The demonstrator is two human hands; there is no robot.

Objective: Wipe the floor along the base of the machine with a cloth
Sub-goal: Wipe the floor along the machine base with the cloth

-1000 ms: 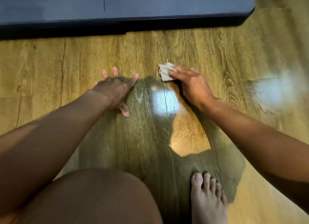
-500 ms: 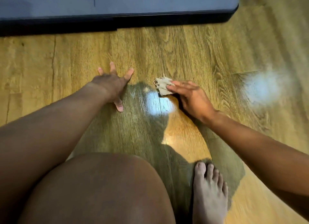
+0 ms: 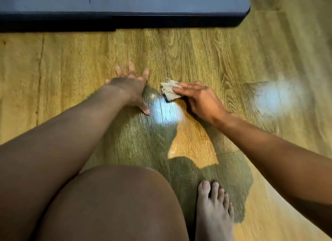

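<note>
A small crumpled beige cloth (image 3: 169,90) lies on the wood-grain floor (image 3: 197,52), well in front of the machine's dark base (image 3: 125,19) that runs across the top. My right hand (image 3: 199,98) presses its fingers flat onto the cloth's right side. My left hand (image 3: 132,87) rests palm down on the floor just left of the cloth, fingers spread, holding nothing.
The machine's base ends in a rounded corner (image 3: 245,12) at the upper right. My bare knee (image 3: 115,204) and bare foot (image 3: 213,210) fill the bottom of the view. Bright light reflections (image 3: 273,97) glare on the floor.
The right hand has drawn the cloth back toward me, away from the machine's base, then held it in place. The left hand stays planted on the floor.
</note>
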